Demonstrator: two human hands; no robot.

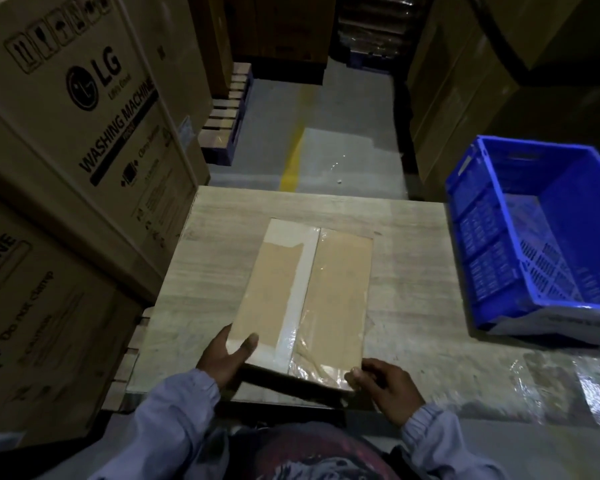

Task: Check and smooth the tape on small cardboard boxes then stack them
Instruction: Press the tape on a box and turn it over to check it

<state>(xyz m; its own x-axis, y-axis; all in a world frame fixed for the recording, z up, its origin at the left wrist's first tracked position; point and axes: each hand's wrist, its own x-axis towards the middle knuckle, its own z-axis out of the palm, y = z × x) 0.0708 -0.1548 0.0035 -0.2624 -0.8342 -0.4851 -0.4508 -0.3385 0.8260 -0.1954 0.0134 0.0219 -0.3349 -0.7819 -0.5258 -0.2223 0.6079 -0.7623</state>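
Resting on the wooden table (pixel 413 271): small cardboard box (pixel 336 289), tape (pixel 300 289) along its centre seam. Left hand (pixel 226 358) grips the near-left corner, thumb on top; right hand (pixel 385 386) pinches the near-right corner. Blue plastic crate (pixel 534 237) at right; LG washing-machine cartons (pixel 84 98) stacked left.

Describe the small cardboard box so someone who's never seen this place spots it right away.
Find the pale wooden table between tall brown cartons and a blue crate. On it rests the box, its near end held by the left hand and right hand. It is flat, with tape down its middle.
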